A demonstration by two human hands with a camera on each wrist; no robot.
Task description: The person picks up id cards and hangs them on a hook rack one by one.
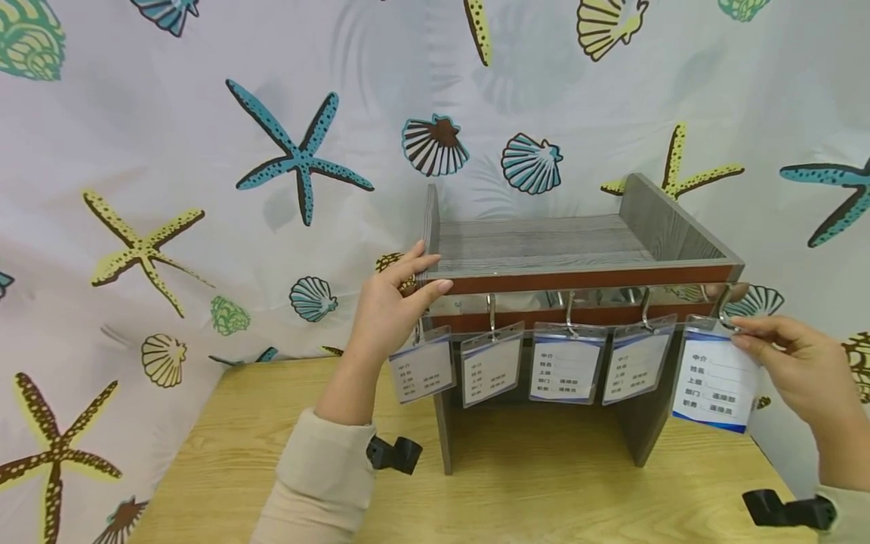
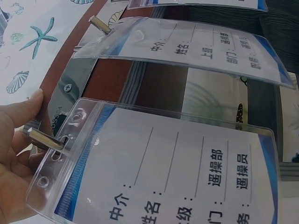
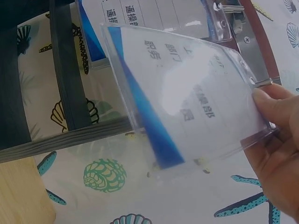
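Note:
A small grey wood-grain shelf (image 1: 544,240) stands on the table, a metal hook rail (image 1: 469,304) along its front. Clear badge holders with white cards hang from its hooks, among them the leftmost badge holder (image 2: 159,163) and the middle badge holder (image 1: 567,363). My left hand (image 1: 390,302) holds the shelf's front left corner, thumb on the front and fingers at the side. With thumb and fingers, my right hand (image 1: 802,363) pinches the upper edge of the rightmost badge holder (image 3: 177,93), right at the end hook (image 1: 726,306). This holder tilts in the right wrist view.
The wooden table (image 1: 272,438) extends under and in front of the shelf. A white curtain (image 1: 204,136) printed with starfish and shells hangs behind and beside it. Black wrist mounts (image 1: 394,455) stick out from both sleeves.

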